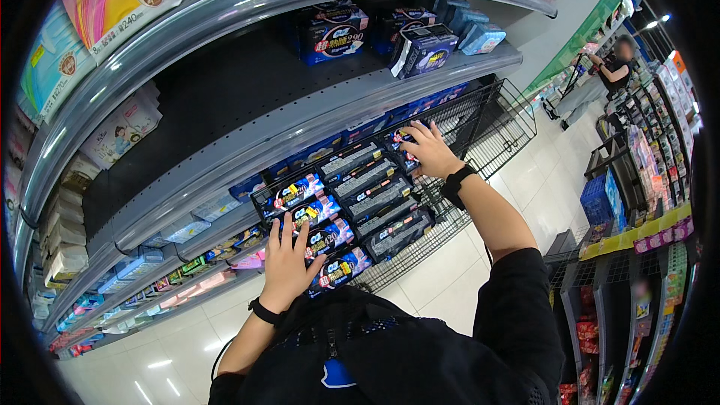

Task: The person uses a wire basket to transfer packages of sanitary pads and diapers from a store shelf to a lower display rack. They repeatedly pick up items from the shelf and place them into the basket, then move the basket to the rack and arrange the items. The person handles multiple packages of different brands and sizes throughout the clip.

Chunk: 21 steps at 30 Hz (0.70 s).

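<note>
Below me is a black wire shopping cart [512, 138] holding rows of sanitary pad packs. My left hand [289, 273] lies over the near-left column, its fingers apart and touching a dark blue pack [329, 237] and its neighbours. A front pack [338, 273] sits just right of that thumb. My right hand [432, 149] has its fingers curled over a blue pack [398, 140] at the cart's far side. Between the hands, several black packs [374, 198] lie side by side, printed backs up. Part of the right-hand pack is hidden by the fingers.
A grey shelf [225, 101] with a clear plastic edge runs alongside the cart. On it stand dark pad packs [332, 36] and a tilted pack [424, 50]. A person [610, 73] stands down the aisle. Racks of goods [641, 259] are at right, over a tiled floor [450, 270].
</note>
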{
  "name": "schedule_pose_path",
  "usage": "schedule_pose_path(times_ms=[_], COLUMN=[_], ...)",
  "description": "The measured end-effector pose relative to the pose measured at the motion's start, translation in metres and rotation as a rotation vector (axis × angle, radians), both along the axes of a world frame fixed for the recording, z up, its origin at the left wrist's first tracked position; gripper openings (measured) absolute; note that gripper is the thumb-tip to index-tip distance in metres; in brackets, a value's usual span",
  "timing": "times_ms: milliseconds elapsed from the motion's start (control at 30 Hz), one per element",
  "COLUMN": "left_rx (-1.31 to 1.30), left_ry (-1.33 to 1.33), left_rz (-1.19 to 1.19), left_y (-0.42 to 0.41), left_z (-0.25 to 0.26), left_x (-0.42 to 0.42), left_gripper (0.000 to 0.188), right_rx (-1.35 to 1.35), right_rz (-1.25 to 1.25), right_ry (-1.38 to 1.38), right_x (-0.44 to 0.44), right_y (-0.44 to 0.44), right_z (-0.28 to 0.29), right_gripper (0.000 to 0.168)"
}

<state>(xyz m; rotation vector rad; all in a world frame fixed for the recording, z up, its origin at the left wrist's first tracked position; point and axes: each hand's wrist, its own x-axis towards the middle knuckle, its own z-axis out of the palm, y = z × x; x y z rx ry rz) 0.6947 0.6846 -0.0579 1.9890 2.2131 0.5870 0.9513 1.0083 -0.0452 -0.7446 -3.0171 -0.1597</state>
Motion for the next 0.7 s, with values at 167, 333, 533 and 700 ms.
schedule_pose_path(times_ms=[167, 333, 533, 700], left_rx=[-0.011, -0.033, -0.024, -0.006], left_ry=[-0.039, -0.049, -0.039, -0.042], left_rz=[-0.002, 0.004, -0.002, -0.004], left_y=[0.001, 0.001, 0.000, 0.002], left_z=[0.003, 0.004, 0.008, 0.009], left_x=[0.002, 0.003, 0.002, 0.001], left_gripper=[0.068, 0.068, 0.067, 0.067], right_rx=[-0.033, -0.156, 0.056, 0.387], right_rz=[-0.139, 0.065, 0.289, 0.085], right_ry=[0.018, 0.229, 0.487, 0.476], right_x=[0.011, 0.015, -0.066, -0.174], right_y=[-0.013, -0.022, -0.025, 0.045], right_z=[-0.005, 0.058, 0.165, 0.177], right_gripper=[0.092, 0.071, 0.034, 0.062])
